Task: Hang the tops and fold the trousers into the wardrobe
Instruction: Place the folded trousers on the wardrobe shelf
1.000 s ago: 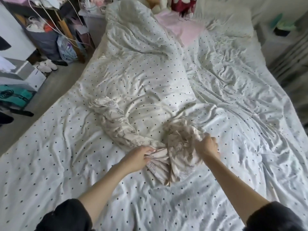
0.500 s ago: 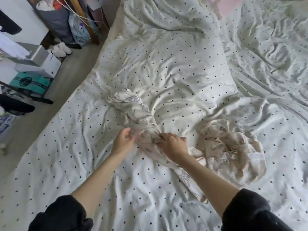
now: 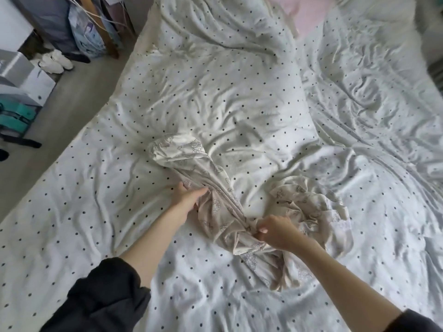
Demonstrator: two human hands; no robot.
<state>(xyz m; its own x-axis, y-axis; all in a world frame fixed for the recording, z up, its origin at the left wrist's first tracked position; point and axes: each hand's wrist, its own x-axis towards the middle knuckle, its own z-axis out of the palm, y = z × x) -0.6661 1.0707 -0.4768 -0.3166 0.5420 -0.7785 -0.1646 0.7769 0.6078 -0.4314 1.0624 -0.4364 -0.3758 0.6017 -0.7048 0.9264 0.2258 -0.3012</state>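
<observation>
Bed (image 3: 96, 236) in dotted white sheet, rumpled duvet (image 3: 215, 92), cream printed trousers (image 3: 215, 212) lying crumpled

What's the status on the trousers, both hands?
Left hand grips one leg's edge, right hand pinches the bunched middle. Printed trousers crumpled on the dotted duvet, unfolded. Nothing in the way.

Both my arms reach forward, each hand gripping cloth.

My left hand (image 3: 189, 200) lies palm down with its fingers pinching a fold; my right hand (image 3: 275, 232) is curled tight, thumb over a bunched twist. Dark sleeves are pushed up both forearms.
</observation>
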